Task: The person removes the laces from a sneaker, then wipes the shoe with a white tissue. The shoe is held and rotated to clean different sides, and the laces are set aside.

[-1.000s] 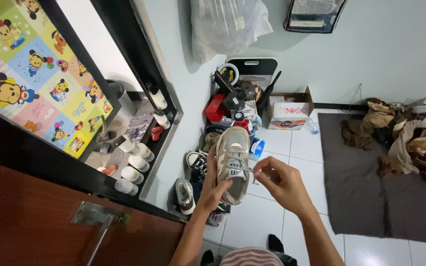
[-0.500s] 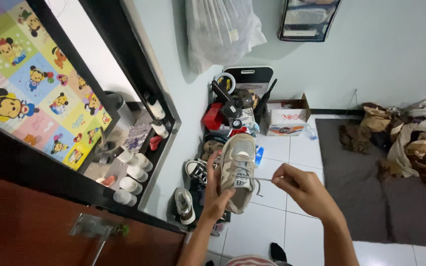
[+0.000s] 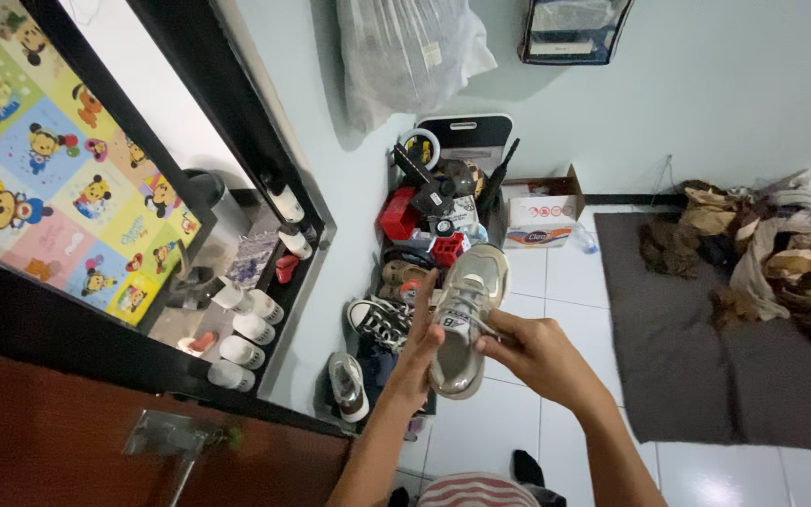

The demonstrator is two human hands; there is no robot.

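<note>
hands, beige sneaker, white carton

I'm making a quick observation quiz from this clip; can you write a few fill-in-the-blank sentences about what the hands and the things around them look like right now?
1. The left hand holds a beige ____ up above the floor.
2. The right hand pinches the sneaker's ____ near the tongue.
3. The dark grey mat lies on a floor of white ____.
4. A pile of ____ sits on the mat's far right end.

Missing words: sneaker; lace; tiles; clothes
</note>
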